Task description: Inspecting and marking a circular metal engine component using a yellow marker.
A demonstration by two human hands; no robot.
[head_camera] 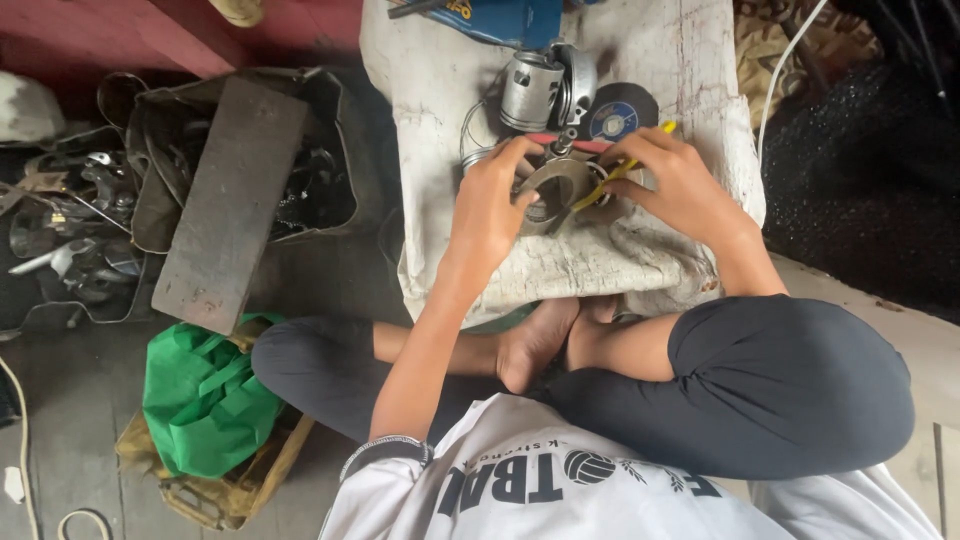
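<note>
Workshop floor, dark and cluttered, viewed from above a seated person with crossed legs in dark trousers. Landmark: a dirty white cloth-covered block directly ahead of the knees. Left of the block stood an open dark tool bag holding metal parts, with a long grey board laid across it; nearer the person than the bag, a green cloth bag sat on a yellowish crate. On the far part of the block stood a metal piston, with a dark round grinding disc just beside it to the right. At the block's middle lay a round grey metal ring part. The left hand was closed on the ring part's left edge, fingers curled over its rim. The right hand was wrapped around a yellow-handled tool, whose working end met the ring part; the tip itself could not be made out.
</note>
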